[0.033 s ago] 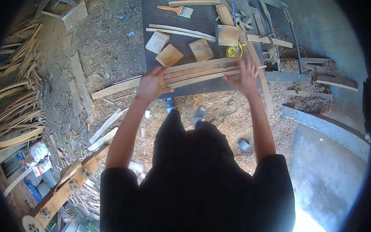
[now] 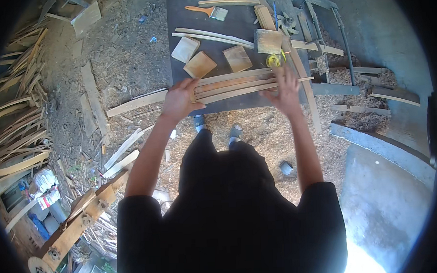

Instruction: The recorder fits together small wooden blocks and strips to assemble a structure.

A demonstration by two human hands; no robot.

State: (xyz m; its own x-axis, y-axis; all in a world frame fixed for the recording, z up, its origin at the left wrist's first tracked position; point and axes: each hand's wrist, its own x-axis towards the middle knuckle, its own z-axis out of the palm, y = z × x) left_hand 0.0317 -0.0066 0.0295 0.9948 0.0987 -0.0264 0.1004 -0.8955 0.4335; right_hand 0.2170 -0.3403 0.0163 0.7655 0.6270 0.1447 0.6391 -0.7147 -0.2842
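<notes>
Several long, thin wooden strips (image 2: 241, 90) lie side by side across the near edge of the dark tabletop. My left hand (image 2: 179, 100) is closed round their left part, thumb on the near side. A small pale wood piece shows beside its fingers. At the right part of the strips, my right hand (image 2: 285, 93) has its fingers apart and slightly blurred, over or lightly touching the wood; I cannot tell which. Just beyond it lies a yellow tape measure (image 2: 273, 60). A longer wooden slat (image 2: 138, 103) sticks out leftward past my left hand.
Square wooden blocks (image 2: 199, 65) sit on the dark table (image 2: 215, 47), with a paintbrush (image 2: 207, 11) farther back. A narrow board (image 2: 300, 76) crosses the table's right side. Wood strips (image 2: 21, 126) are heaped at left; shavings (image 2: 261, 130) cover the floor.
My right hand has shifted slightly left along the strips, its fingers spreading. My left hand keeps its hold.
</notes>
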